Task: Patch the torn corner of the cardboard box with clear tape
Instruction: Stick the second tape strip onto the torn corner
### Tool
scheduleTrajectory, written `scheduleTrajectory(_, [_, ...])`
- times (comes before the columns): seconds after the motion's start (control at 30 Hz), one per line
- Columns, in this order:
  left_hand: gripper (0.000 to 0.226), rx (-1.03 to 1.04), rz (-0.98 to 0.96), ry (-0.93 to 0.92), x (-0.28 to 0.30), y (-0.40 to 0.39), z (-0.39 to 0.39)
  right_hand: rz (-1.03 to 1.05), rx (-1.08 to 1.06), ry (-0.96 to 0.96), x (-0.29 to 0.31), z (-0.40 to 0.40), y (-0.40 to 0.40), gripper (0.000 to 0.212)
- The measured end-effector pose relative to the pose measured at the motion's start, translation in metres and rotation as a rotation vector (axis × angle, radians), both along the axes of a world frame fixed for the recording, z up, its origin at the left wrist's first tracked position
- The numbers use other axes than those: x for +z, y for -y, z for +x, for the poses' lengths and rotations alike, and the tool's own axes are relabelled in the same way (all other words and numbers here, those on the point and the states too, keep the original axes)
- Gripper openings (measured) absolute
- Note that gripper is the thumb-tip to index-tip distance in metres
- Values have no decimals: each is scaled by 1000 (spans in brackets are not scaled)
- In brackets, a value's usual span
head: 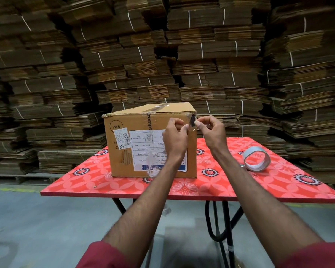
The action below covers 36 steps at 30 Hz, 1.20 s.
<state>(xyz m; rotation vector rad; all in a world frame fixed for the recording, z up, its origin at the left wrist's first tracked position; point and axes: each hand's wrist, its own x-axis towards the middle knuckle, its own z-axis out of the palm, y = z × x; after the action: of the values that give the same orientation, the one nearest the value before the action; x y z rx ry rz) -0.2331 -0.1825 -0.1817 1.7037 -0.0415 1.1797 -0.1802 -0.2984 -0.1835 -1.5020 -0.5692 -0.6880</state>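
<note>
A brown cardboard box [124, 159] with white labels stands on the red flowered table [104, 182]. Its upper right front corner [192, 119] is torn open, showing a dark hole. My left hand [175, 138] and my right hand [211, 132] are raised to that corner, each pinching an end of a short strip of clear tape [191, 127] stretched between them just below the tear. The strip is thin and hard to see. A roll of clear tape [256, 158] lies on its side on the table, to the right of the box.
Tall stacks of flattened, string-tied cardboard [162, 55] fill the whole background behind the table. The table stands on black metal legs [228, 229] over a grey concrete floor [37, 219]. A scrap of crumpled clear tape [153, 172] hangs near the box's lower front.
</note>
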Motion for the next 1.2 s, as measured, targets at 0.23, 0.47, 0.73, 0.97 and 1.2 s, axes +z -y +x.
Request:
scheduleTrajectory(0.23, [11, 106, 123, 38, 0, -1, 3, 21, 24, 8, -2, 7, -1, 6])
scheduleTrajectory(0.47, [21, 362, 388, 23, -7, -8, 10, 33, 44, -5, -5, 13, -2, 7])
scheduleTrajectory(0.73, [76, 446, 776, -124, 6, -36, 8, 206, 286, -110, -10, 13, -3, 16])
scheduleTrajectory(0.97, [67, 389, 804, -138, 15, -48, 12, 574, 577, -319, -18, 21, -30, 9])
scheduleTrajectory(1.2, [65, 371, 791, -106, 13, -48, 15, 597, 408, -307, -17, 17, -38, 13])
